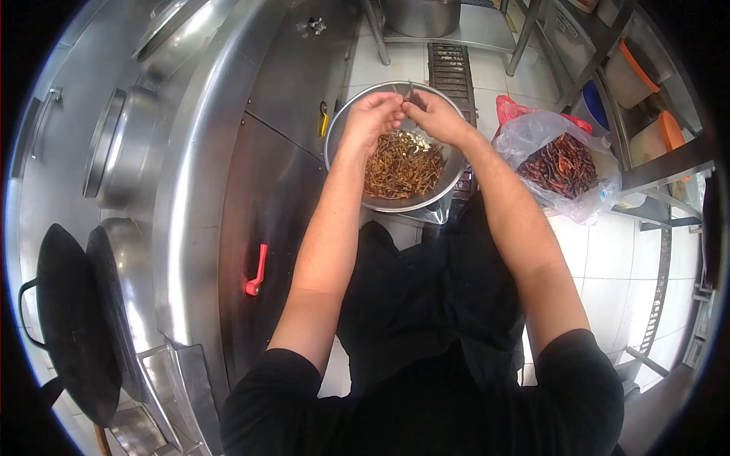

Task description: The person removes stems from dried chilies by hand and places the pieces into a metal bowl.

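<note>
Both grips pinch one dried chili [413, 99], left hand [374, 115] and right hand [435, 114] together—keep it directly above the steel bowl [344, 121] so trimmings drop below.

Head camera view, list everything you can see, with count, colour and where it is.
Metal bowl: one, silver, below both hands, centre.
Stems and seeds: a heap, brown and pale, in the bowl.
Dried chilli: one, dark red, pinched between both hands.
Plastic bag: one, clear, right of the bowl.
Dried chillies: many, dark red, in the bag.
Wok: one, black, lower left on the steel range.
Lever handle: one, red, range front.
Floor grate: one, dark, top centre.
Left hand: over the bowl.
Right hand: over the bowl.
</note>
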Motion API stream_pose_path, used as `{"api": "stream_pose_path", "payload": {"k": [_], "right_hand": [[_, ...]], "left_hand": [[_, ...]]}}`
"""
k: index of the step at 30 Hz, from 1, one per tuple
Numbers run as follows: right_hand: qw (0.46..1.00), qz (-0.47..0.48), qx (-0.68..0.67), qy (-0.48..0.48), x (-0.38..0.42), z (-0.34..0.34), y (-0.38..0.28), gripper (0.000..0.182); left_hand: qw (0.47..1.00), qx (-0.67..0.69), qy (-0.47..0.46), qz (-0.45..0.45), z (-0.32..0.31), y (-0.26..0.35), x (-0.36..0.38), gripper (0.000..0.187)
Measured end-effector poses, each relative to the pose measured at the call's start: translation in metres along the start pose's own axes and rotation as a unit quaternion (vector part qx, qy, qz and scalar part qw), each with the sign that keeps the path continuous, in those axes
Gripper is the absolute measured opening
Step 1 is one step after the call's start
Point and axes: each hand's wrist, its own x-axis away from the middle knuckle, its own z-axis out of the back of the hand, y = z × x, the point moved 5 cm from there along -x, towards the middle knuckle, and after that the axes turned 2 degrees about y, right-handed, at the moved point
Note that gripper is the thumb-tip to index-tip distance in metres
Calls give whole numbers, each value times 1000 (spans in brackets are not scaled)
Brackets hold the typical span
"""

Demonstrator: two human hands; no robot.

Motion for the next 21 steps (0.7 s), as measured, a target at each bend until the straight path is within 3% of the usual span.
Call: {"api": "stream_pose_path", "payload": {"k": [3,6,9,12,15,18,21], "right_hand": [[994,-56,94,-22,5,2,-2,32],[994,-30,101,-38,0,0,3,33],[994,-25,102,-36,5,2,-12,34],[994,8,109,2,5,0,-5,35],[990,-40,130,-35,3,0,3,33],[988,-37,148,-19,0,0,6,33],[983,-83,165,19,-1,11,11,33]], "left_hand": [[995,-88,30,-22,6,-1,-1,17],[993,-107,37,-37,10,-5,-5,15],[1000,20,-5,-1,15,-13,-10,13],[999,12,1,-37,14,-19,-13,11],[969,-182,74,-149,5,-14,-10,7],[889,-365,140,-240,0,-11,-8,8],[838,-420,197,-289,4,-14,-9,10]]}}
